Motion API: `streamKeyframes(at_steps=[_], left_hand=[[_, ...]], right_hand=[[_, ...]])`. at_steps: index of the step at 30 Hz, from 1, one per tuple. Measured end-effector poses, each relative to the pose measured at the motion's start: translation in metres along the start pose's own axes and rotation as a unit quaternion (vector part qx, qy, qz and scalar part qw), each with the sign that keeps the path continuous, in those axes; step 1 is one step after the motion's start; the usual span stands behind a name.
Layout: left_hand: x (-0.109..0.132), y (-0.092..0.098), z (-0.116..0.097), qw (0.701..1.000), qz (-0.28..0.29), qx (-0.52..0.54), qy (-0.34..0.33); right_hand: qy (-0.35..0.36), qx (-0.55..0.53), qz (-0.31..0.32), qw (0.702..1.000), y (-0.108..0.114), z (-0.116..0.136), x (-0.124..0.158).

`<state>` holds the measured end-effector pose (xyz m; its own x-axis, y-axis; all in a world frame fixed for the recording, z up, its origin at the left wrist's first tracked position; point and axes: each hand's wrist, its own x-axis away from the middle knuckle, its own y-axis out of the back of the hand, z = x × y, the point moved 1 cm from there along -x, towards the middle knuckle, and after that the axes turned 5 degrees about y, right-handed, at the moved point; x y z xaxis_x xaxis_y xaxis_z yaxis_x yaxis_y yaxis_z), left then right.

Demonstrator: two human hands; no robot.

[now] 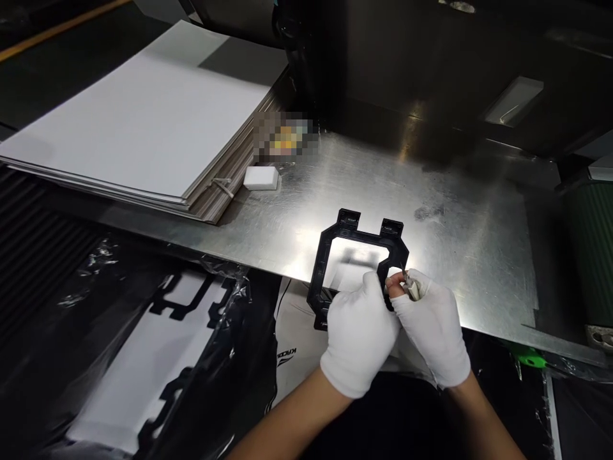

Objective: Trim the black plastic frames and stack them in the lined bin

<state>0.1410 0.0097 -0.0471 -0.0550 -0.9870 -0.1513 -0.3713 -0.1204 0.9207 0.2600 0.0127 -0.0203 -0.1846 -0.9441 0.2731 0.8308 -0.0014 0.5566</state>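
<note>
A black plastic frame (318,271) with two hinge-like lugs on its upper side is held tilted over the near edge of the metal table. My left hand (360,342), in a white glove, closes on its lower part; the glove hides the near side. In my right hand (437,335), also gloved, is a small knife (412,287) with a pale handle and a thin metal tip. That tip is at the frame's right side; I cannot tell whether it touches. A bare fingertip of the right hand shows beside the frame.
A stack of large white sheets (143,115) lies at the left, with a small white block (261,178) beside it on the metal table (479,255). More black frames (191,300) lie lower left in clear plastic. A green-handled object (529,358) sits at the right edge.
</note>
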Motion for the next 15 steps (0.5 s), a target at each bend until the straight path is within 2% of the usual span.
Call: streamKeyframes(at_steps=[3,6,8,10,12,15], left_hand=[[0.004,-0.007,-0.001,1.000,-0.001,0.005,0.000],[0.004,-0.009,-0.003,1.000,0.020,0.018,-0.003],[0.002,-0.003,-0.002,0.998,0.057,0.030,0.025],[-0.002,0.010,0.003,0.986,0.116,0.078,0.090],[-0.005,0.028,0.009,0.950,0.191,0.194,0.154],[-0.007,0.054,0.015,0.863,0.260,0.390,0.187]], right_hand=[[0.010,0.047,-0.028,0.998,0.000,-0.002,-0.003],[0.035,0.104,-0.086,0.990,0.000,-0.002,-0.001],[0.036,0.083,-0.103,0.991,0.004,-0.004,0.002],[0.019,0.024,-0.100,0.995,0.014,-0.012,0.005],[0.005,0.008,-0.123,0.992,0.029,-0.029,0.006],[0.035,0.083,-0.209,0.974,0.056,-0.064,0.004]])
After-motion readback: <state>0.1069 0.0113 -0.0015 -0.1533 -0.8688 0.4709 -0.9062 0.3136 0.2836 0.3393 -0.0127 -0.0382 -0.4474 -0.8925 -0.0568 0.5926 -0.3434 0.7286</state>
